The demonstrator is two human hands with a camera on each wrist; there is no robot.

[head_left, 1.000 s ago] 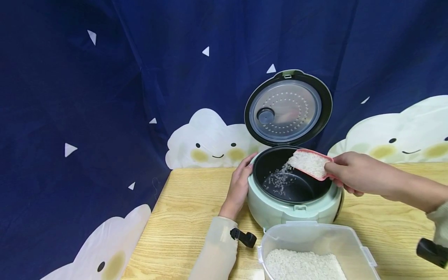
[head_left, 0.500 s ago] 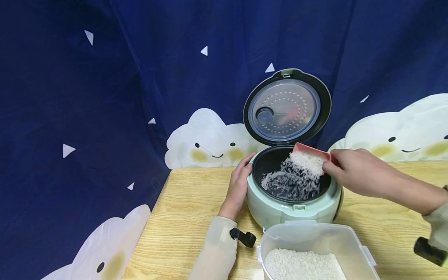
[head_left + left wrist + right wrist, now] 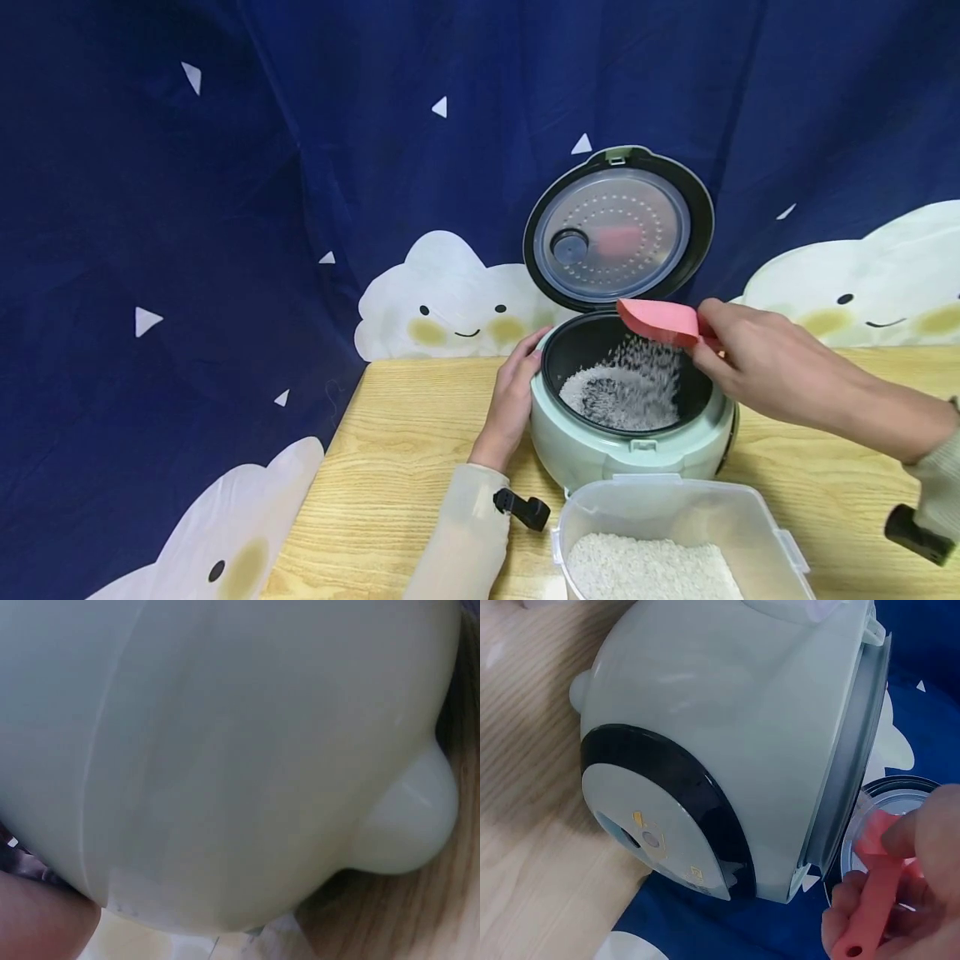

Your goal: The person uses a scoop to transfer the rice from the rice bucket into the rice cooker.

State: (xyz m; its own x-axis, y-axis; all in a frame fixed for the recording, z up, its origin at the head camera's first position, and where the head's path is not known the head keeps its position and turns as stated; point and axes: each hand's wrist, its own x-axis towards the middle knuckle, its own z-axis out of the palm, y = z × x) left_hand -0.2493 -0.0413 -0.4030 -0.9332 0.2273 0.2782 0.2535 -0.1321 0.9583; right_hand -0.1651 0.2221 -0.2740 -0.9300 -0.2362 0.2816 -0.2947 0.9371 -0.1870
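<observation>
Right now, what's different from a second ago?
The right hand has lifted the scoop a little and turned it over, so its pink back shows. More rice has poured into the black pot. Nothing was let go. The left hand still touches the cooker, the lid stays open, and the tub hasn't moved.

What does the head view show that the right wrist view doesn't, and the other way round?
Only head: the left hand, falling rice entering the black pot, and a heap of rice in the plastic container.

Only right wrist: the side panel with gold markings and the scoop handle's holed end.

Both: the rice cooker, its open lid, the right hand gripping the pink scoop, the wooden table and the blue curtain.
</observation>
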